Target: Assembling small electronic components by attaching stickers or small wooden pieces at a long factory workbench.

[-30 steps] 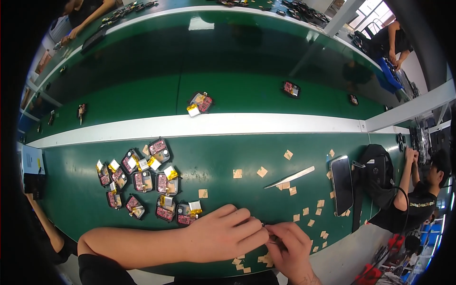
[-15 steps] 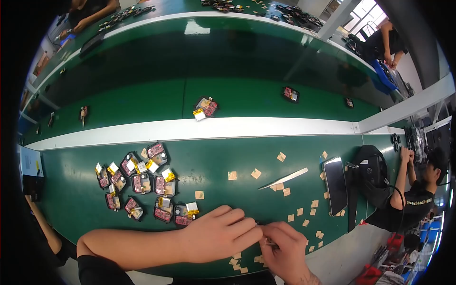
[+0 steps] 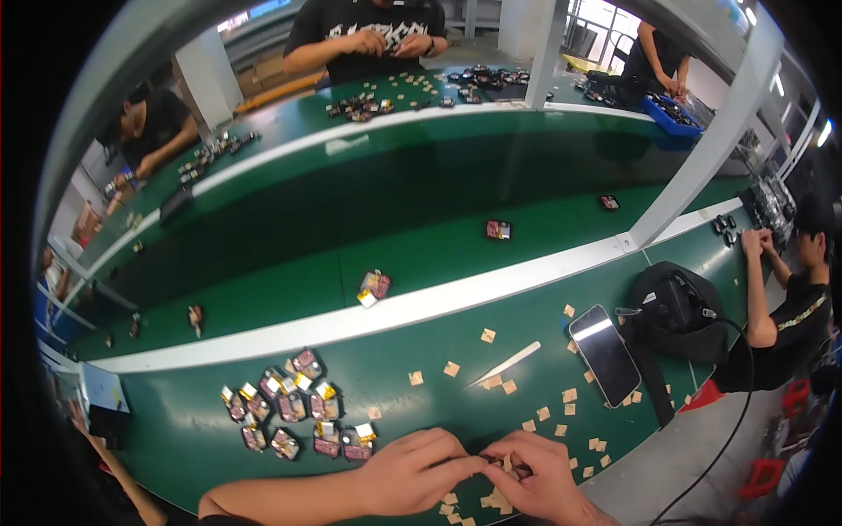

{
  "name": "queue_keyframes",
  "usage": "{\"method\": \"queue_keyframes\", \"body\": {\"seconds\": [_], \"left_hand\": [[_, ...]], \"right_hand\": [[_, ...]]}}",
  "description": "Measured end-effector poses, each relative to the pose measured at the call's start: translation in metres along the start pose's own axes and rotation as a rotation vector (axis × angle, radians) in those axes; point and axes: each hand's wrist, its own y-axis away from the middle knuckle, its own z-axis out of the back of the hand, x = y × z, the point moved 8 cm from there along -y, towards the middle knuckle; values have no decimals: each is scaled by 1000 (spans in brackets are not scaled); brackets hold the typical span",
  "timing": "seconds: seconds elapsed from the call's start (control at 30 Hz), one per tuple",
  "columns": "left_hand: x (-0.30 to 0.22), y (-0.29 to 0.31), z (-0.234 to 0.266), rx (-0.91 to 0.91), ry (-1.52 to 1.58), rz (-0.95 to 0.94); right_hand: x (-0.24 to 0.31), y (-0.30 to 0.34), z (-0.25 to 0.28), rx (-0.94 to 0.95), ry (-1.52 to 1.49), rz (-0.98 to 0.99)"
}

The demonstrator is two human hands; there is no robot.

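My left hand (image 3: 419, 472) reaches across from the lower left, its fingers closed at the edge of a small dark object (image 3: 496, 461). My right hand (image 3: 541, 479) pinches the same object from the other side, thumb and fingers curled around it. Most of it is hidden by the fingers; a beige patch shows at it. Left of my hands lies a cluster of small black cases (image 3: 291, 406) with reddish circuit boards and silver-and-yellow battery packs. Beige square pads (image 3: 544, 413) are scattered around my right hand. White tweezers (image 3: 509, 363) lie farther up the table.
A smartphone (image 3: 605, 355) and a black bag (image 3: 675, 316) with a cable lie to the right. A white rail (image 3: 438, 298) separates my table from a green strip carrying several open cases (image 3: 374, 287). Co-workers sit across and at the right; a box (image 3: 103, 399) stands far left.
My view has tilted and lifted, bringing more of the co-workers across into sight. Both hands stay together at the small object, and a beige patch now shows between the fingers.
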Motion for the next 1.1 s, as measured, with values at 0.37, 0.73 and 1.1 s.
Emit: {"method": "queue_keyframes", "body": {"seconds": [0.37,0.73,1.1], "left_hand": [[44,-57,58,-107,-302,336],[176,-140,112,-47,-831,594],[149,-107,104,-106,-623,602]], "right_hand": [[-1,12,30,-189,192,326],[4,26,28,-278,302,552],[1,20,26,-293,296,541]]}}
